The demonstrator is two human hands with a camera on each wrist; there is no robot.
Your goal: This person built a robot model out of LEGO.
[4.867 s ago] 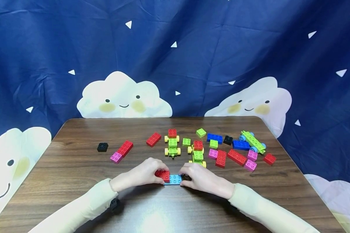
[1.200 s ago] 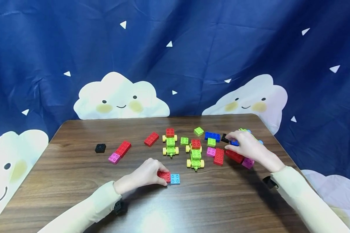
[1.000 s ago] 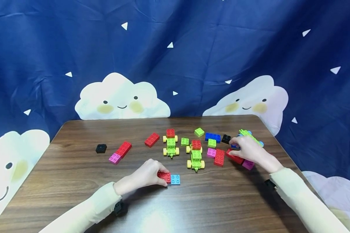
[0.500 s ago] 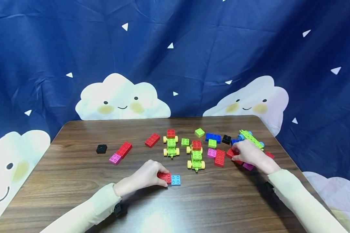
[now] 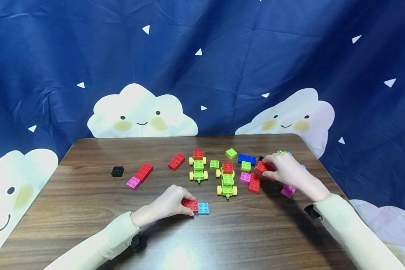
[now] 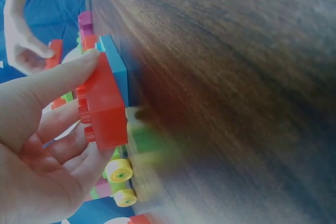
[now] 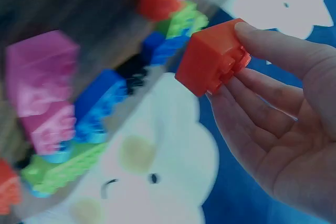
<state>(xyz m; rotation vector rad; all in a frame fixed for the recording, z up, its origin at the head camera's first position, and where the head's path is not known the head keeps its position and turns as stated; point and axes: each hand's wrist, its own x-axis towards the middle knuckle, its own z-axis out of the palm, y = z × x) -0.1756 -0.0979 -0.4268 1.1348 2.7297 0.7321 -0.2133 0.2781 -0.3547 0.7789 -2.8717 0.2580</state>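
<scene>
My left hand [image 5: 168, 201] holds a red brick [image 6: 109, 111] between thumb and fingers. That brick sits on the left part of a light-blue brick [image 5: 203, 208], whose right studs stay uncovered, on the table's near middle. To the right, my right hand [image 5: 288, 171] pinches a long red brick [image 7: 207, 56], raised off the table, its studs facing the palm in the right wrist view. Beneath and around that hand lie pink bricks [image 5: 288, 191], a blue brick [image 7: 100, 100] and a green wheeled base [image 7: 68, 169], partly hidden by the hand in the head view.
Two green wheeled cars with red bricks on top, the far car [image 5: 198, 170] and the near car [image 5: 227, 183], stand mid-table. A red brick [image 5: 176, 162], a red-and-pink pair [image 5: 143, 173] and a black brick [image 5: 117, 171] lie left. Small green bricks [image 5: 231, 153] lie behind.
My right hand left the light-blue brick for the right-hand cluster, took hold of the long red brick and lifted it. My left hand keeps its hold on the other red brick.
</scene>
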